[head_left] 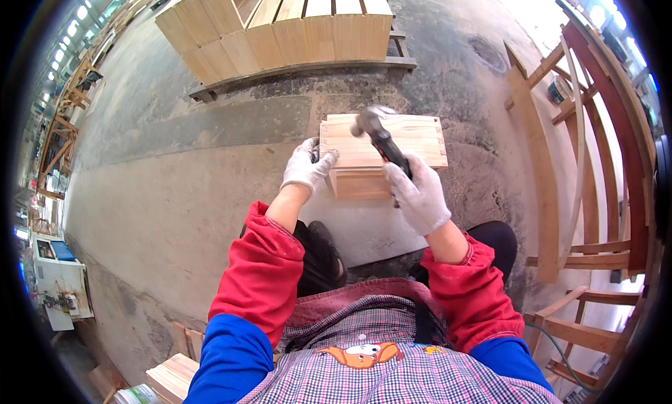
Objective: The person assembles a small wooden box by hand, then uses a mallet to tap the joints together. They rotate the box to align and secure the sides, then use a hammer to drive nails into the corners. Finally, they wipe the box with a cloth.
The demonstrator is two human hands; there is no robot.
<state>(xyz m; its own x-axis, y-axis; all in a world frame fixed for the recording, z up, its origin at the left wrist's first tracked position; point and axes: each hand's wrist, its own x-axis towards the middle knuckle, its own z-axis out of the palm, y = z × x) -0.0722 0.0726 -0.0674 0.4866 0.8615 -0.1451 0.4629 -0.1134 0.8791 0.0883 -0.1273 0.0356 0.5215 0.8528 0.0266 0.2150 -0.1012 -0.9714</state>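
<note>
A pale wooden box [360,183] with finger-jointed corners rests on a light grey sheet [336,225] on the floor in front of me. My left hand [308,167], in a white glove, grips the near left corner of the box, its thumb over the top board. A small dark thing shows beside these fingers; I cannot make out what it is. My right hand [418,194], gloved too, is closed round the black handle of a claw hammer [387,146]. The hammer's head is slightly blurred and hangs above the top board.
Beyond the box, a stack of wooden drawer-like boxes [301,43] sits on a low pallet [308,73]. A wooden rack [532,159] stands at the right. Pale wooden pieces [171,376] lie at the lower left, and a white machine [63,285] stands at the far left.
</note>
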